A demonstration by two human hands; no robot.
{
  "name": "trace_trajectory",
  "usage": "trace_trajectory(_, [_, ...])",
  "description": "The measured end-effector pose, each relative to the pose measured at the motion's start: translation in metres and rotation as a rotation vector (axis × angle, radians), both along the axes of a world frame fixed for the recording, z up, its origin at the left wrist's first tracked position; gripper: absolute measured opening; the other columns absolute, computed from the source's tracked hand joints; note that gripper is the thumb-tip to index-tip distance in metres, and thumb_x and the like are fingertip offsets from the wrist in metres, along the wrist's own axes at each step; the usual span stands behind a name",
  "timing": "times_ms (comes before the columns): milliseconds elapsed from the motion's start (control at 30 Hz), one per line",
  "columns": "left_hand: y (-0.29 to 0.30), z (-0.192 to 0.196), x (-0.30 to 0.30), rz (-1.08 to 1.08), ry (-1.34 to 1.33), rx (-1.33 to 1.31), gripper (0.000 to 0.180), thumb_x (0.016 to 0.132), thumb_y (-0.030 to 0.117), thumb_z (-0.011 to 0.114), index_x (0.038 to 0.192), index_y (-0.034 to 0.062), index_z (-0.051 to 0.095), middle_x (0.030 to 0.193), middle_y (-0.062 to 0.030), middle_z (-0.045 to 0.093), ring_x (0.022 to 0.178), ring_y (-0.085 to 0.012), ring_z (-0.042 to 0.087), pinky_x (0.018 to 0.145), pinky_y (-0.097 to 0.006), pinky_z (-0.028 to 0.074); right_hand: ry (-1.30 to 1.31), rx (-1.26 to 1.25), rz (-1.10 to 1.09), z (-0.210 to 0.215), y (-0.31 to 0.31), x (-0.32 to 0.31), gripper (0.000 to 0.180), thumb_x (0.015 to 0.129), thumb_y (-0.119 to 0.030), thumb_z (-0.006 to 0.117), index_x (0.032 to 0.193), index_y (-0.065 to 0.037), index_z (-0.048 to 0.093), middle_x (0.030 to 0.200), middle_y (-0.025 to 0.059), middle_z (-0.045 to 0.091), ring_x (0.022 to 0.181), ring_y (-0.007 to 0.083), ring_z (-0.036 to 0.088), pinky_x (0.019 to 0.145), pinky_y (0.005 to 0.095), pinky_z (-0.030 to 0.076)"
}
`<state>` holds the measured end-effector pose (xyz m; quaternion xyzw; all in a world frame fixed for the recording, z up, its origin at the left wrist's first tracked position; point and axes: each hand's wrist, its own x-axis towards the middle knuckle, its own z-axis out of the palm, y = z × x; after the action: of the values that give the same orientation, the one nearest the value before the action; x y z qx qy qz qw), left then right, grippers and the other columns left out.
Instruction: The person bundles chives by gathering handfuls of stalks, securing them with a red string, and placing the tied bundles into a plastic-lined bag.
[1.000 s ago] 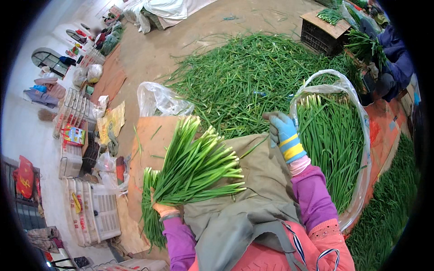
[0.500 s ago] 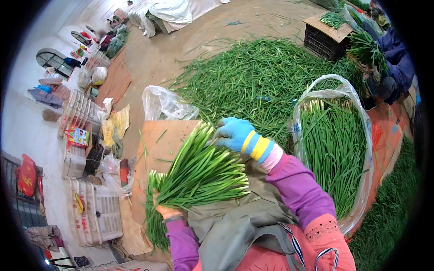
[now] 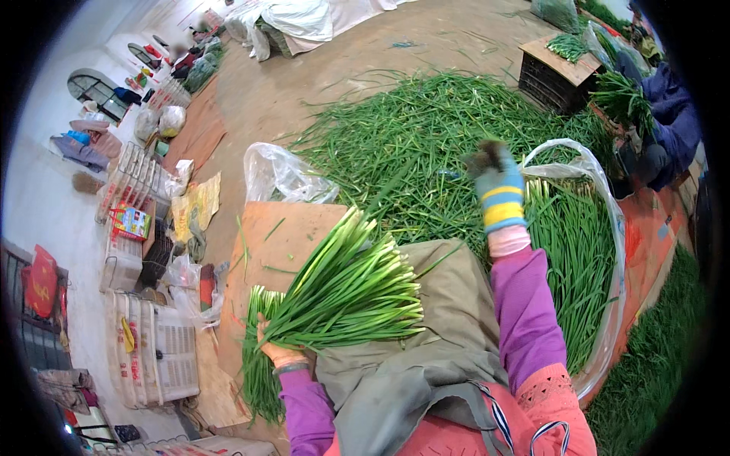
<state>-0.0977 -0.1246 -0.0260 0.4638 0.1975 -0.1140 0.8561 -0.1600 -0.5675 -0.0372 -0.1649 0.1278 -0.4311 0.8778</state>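
Observation:
My left hand (image 3: 280,351), in an orange glove, is closed around a thick fanned bunch of garlic chives (image 3: 342,296). Their pale stem ends point up and to the right, over the grey-green apron (image 3: 449,285) on my lap. My right hand (image 3: 497,186) wears a blue, yellow and grey glove with dark fingers. It is raised apart from the bunch, over the near right edge of a loose heap of green leaves (image 3: 426,114). Motion smears its fingers, so I cannot see whether they hold anything. A second bunch of chives (image 3: 261,380) lies beneath my left hand.
A brown board (image 3: 293,235) lies ahead of my left hand, with a clear plastic bag (image 3: 281,178) behind it. To my right stands a plastic-lined bundle of chives (image 3: 570,266). A co-worker (image 3: 673,114) sits far right by a black crate (image 3: 549,83). White crates (image 3: 156,349) line the left.
My right hand has left the stem ends of the bunch and swung right and away, over the heap. My left hand still holds the chives in nearly the same place.

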Motion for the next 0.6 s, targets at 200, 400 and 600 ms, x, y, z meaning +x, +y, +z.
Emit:
trace_trajectory(200, [-0.028,0.019,-0.004,0.247,0.061,-0.154,0.027,0.088,0.037,0.041,0.070,0.0191,0.052,0.060,0.0056,0.045,0.061,-0.0128,0.045,0.062,-0.035,0.042,0.540,-0.783,0.334,0.017,0.060,-0.003,0.056,0.071,-0.026,0.074,0.118,-0.007,0.051,0.106,0.0109,0.057,0.104,0.0265,0.054,0.089,0.0343,0.044])
trace_trajectory(400, [0.025,-0.014,0.032,0.121,-0.347,-0.178,0.034,0.089,0.025,0.046,0.060,0.0160,0.030,0.055,0.0022,0.028,0.059,-0.0150,0.033,0.066,-0.031,0.035,0.509,-2.050,-0.072,0.068,0.136,0.013,0.032,0.069,-0.034,0.067,0.094,-0.015,0.064,0.095,0.0048,0.059,0.095,0.0258,0.054,0.080,0.0400,0.041])
trace_trajectory(600, [0.007,0.006,0.029,0.124,-0.375,-0.240,0.033,0.087,0.024,0.050,0.062,0.0147,0.032,0.056,0.0024,0.030,0.058,-0.0131,0.034,0.069,-0.030,0.037,0.528,-2.248,0.409,0.044,0.159,0.025,0.022,0.070,-0.031,0.065,0.085,-0.015,0.066,0.084,0.0036,0.059,0.083,0.0230,0.057,0.070,0.0389,0.044])
